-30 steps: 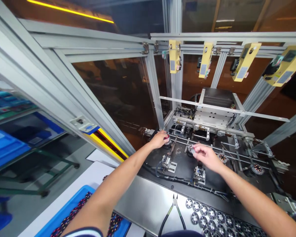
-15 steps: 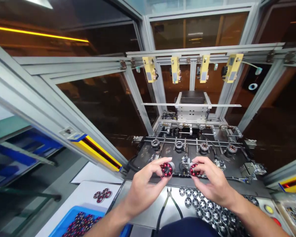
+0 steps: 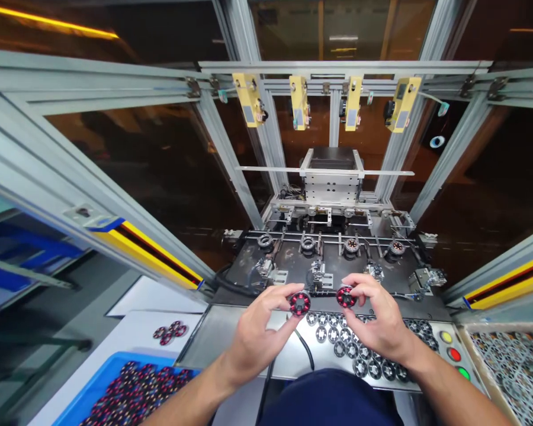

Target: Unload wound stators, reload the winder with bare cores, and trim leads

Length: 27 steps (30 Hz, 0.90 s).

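My left hand (image 3: 260, 325) pinches a round motor stator (image 3: 299, 303) with red windings between thumb and fingertips. A second red-wound stator (image 3: 346, 297) is held at its edge by my right hand (image 3: 377, 313). The two stators are held a short gap apart, faces toward me, over the front of the machine bed. Below them on the metal ledge lie rows of bare silver and black stator cores (image 3: 363, 350), partly hidden by my right hand and arm. Pliers lie under my left hand, with only a dark handle (image 3: 305, 349) showing clearly.
Several ring-shaped fixtures (image 3: 308, 245) stand on the dark machine bed (image 3: 288, 260). At left, a blue tray (image 3: 77, 399) holds many red-wound stators, with a small cluster (image 3: 171, 332) beside it. Coloured buttons (image 3: 453, 354) and a box of metal parts (image 3: 510, 373) are at right.
My view has tipped down and shifted right. Both stators have been turned so their faces show more fully. The right thumb has come away from its stator, and my left hand covers the pliers' jaws.
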Motion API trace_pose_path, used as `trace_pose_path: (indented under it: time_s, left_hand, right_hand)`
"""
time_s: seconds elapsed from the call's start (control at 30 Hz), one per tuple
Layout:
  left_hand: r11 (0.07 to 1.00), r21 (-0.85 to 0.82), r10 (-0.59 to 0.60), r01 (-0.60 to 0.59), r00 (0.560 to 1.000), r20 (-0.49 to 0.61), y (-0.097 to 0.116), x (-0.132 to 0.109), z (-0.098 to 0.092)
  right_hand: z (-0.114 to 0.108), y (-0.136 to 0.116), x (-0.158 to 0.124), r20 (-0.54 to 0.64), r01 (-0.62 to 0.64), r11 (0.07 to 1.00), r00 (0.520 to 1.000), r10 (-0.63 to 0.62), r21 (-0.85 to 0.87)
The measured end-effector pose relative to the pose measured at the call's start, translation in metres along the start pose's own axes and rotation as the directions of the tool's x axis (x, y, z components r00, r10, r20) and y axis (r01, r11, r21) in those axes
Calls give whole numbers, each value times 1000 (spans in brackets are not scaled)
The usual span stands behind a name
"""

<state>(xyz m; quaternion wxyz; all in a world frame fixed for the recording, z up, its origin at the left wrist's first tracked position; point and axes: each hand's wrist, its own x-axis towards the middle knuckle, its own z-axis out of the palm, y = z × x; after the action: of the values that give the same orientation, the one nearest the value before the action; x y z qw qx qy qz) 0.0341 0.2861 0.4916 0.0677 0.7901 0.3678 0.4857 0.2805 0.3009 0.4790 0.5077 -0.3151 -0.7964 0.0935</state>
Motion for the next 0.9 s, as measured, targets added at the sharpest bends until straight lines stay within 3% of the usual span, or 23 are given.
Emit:
trace_pose_path:
  time_s: [0.27,0.33,0.4,0.43,0.5,0.57,0.67,0.77,0.9]
  left_hand:
    - [1000,12,-16,16,999,-30,0,-12,-2]
    - [996,-1,-85,85,995,-41,-7,-25,-3]
    - [962,1,-273,274,960,-54,-23,-48,-1]
    - [919,10,-392,393,918,-66,-33,-64,0]
    - [785,44,-612,618,784,-102,-59,-102,3]
    - [676,78,-719,732,680,-143,-86,-144,4]
    - [543,119,-815,832,555,-164,-120,-198,1]
    - [485,157,-850,861,506,-149,-146,-228,-1]
    - [482,204,-848,852,513,-138,-165,-239,1]
  right_hand:
    - [6,2,-7,82,-69,998,994,67,11]
    - [14,0,-8,114,-98,994,989,92,44]
    - [32,2,-18,169,-142,985,978,124,94]
    - [45,5,-26,215,-172,978,966,143,121]
    - [78,12,-49,347,-242,960,920,182,139]
    - [117,19,-74,476,-286,951,856,200,114]
    - [179,28,-99,565,-273,955,809,165,113]
    - [236,34,-100,605,-224,966,790,102,129]
    - [291,38,-91,636,-161,982,770,60,102]
